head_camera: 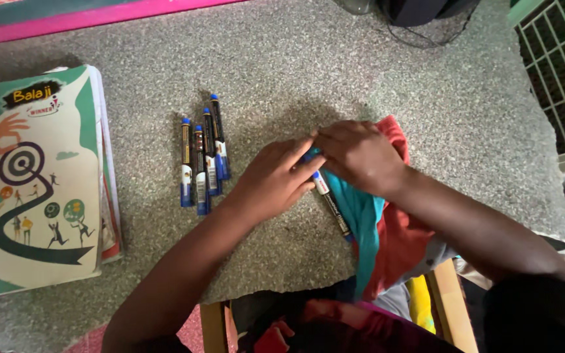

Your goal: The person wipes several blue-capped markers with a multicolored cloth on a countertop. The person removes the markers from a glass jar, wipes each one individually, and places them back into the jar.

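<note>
Both hands meet over one blue marker (330,199) lying on the speckled tabletop (295,59) against a teal-and-red cloth (387,229), left hand (273,180) and right hand (359,157) pinching its cap end, seemingly mid-capping, four markers (202,157) lying just beside.

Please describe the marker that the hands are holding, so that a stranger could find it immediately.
On the grey speckled slab, right of the row of four blue markers, the left hand and right hand meet. The marker lies under them, alone, slanted beside the teal and red cloth.
</note>
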